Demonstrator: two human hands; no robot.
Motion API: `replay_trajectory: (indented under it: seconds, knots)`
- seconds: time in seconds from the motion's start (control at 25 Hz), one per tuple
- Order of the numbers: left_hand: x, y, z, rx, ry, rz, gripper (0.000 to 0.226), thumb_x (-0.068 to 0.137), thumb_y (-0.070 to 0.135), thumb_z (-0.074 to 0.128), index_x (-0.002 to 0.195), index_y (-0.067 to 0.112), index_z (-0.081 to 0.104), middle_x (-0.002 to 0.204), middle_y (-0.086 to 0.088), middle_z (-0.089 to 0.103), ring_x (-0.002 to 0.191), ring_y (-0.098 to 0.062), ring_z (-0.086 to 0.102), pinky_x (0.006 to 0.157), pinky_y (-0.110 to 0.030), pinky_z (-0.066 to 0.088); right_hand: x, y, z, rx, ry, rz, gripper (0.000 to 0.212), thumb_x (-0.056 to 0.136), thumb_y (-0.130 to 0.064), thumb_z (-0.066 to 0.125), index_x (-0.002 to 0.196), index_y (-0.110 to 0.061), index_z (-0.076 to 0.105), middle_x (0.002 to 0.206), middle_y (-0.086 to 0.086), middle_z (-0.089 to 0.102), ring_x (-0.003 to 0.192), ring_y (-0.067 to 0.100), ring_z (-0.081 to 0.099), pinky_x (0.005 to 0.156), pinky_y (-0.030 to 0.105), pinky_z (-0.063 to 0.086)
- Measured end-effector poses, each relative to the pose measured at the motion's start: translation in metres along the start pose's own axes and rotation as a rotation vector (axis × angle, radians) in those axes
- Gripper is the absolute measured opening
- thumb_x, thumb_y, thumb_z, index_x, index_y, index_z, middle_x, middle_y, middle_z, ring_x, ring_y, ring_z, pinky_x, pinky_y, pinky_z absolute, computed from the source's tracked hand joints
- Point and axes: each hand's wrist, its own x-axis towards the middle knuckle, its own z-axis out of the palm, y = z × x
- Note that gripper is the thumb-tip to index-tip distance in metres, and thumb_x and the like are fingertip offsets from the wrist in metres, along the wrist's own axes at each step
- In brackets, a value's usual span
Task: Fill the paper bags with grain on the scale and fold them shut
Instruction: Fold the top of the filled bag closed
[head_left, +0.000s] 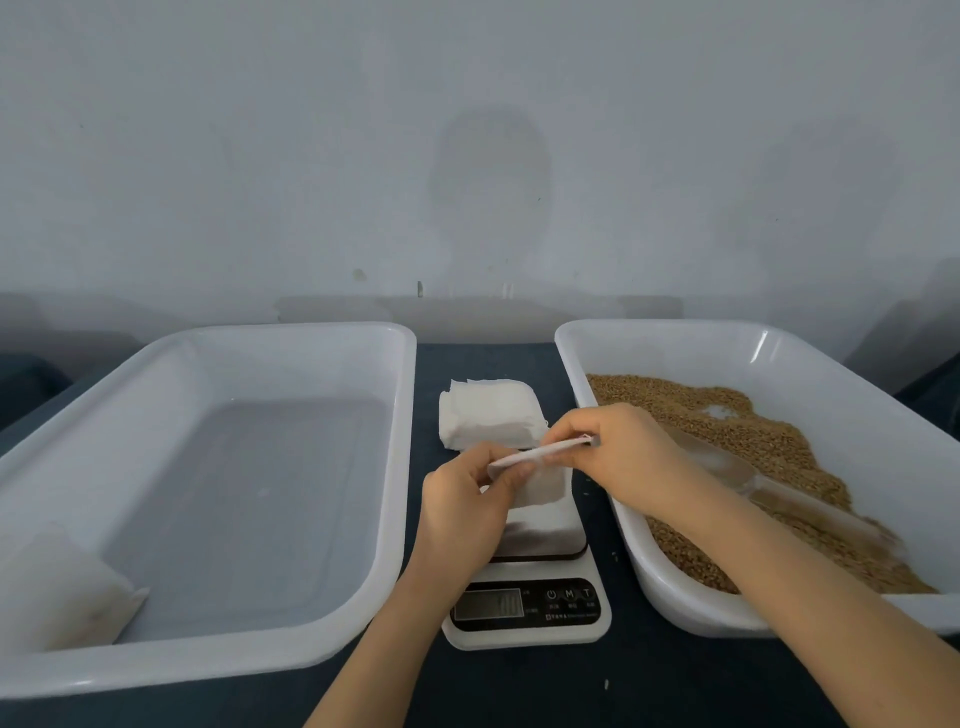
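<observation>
A white paper bag (540, 486) stands on the platform of the white digital scale (524, 608) in the middle of the table. My left hand (462, 509) pinches the left end of the bag's folded top edge. My right hand (618, 452) pinches the right end of the same edge. Behind the scale lies a stack of flat white paper bags (488, 418). Brown grain (737, 431) fills the white tray (675, 597) on the right, and a clear scoop (769, 488) lies on the grain.
A large white tray (218, 660) on the left holds one closed, filled bag (57, 592) in its near left corner. The table has a dark cloth (587, 691). A few loose grains lie beside the scale. A pale wall stands close behind.
</observation>
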Motion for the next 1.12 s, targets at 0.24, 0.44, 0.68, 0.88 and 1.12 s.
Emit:
replay_trajectory:
  seconds: [0.24, 0.44, 0.68, 0.88, 1.12]
  knots:
    - [-0.014, 0.01, -0.002, 0.069, -0.031, -0.045, 0.025, 0.089, 0.03, 0.064, 0.112, 0.023, 0.066, 0.088, 0.012, 0.069, 0.077, -0.004, 0.063, 0.059, -0.006, 0.044, 0.002, -0.001, -0.005, 0.166, 0.102, 0.02, 0.007, 0.083, -0.024, 0.069, 0.083, -0.017, 0.071, 0.08, 0.007, 0.071, 0.08, 0.026, 0.065, 0.078, 0.042, 0.052]
    - [-0.031, 0.035, -0.009, 0.08, -0.105, -0.044, 0.03, 0.09, 0.04, 0.058, 0.12, 0.04, 0.054, 0.091, 0.016, 0.065, 0.072, 0.008, 0.059, 0.055, -0.004, 0.042, -0.004, -0.013, -0.012, 0.28, -0.051, -0.069, 0.018, 0.086, -0.021, 0.065, 0.082, -0.037, 0.071, 0.081, -0.014, 0.071, 0.079, -0.002, 0.065, 0.068, 0.011, 0.048]
    - [-0.055, 0.071, -0.031, 0.12, -0.12, -0.142, 0.031, 0.097, 0.034, 0.044, 0.073, 0.021, 0.059, 0.064, -0.001, 0.055, 0.055, -0.003, 0.047, 0.052, -0.018, 0.043, -0.011, -0.023, -0.02, 0.481, -0.066, -0.094, 0.024, 0.079, -0.044, 0.057, 0.095, -0.035, 0.072, 0.091, -0.006, 0.072, 0.086, 0.007, 0.066, 0.08, 0.021, 0.048]
    - [-0.086, 0.086, -0.098, 0.094, -0.039, -0.191, 0.028, 0.091, 0.033, 0.053, 0.072, 0.013, 0.057, 0.053, 0.009, 0.046, 0.049, -0.007, 0.036, 0.047, -0.017, 0.032, -0.012, -0.026, -0.019, 0.468, -0.074, -0.062, 0.031, 0.073, -0.049, 0.054, 0.098, -0.038, 0.069, 0.092, -0.004, 0.072, 0.082, 0.012, 0.068, 0.097, 0.044, 0.044]
    - [-0.057, 0.06, -0.195, 0.67, 0.31, -0.274, 0.029, 0.09, 0.023, 0.046, 0.066, 0.013, 0.06, 0.055, 0.002, 0.063, 0.053, -0.014, 0.058, 0.049, -0.031, 0.044, -0.013, -0.028, -0.018, 0.445, -0.047, 0.017, 0.02, 0.085, -0.031, 0.055, 0.097, -0.036, 0.07, 0.09, -0.004, 0.072, 0.079, 0.013, 0.068, 0.098, 0.045, 0.044]
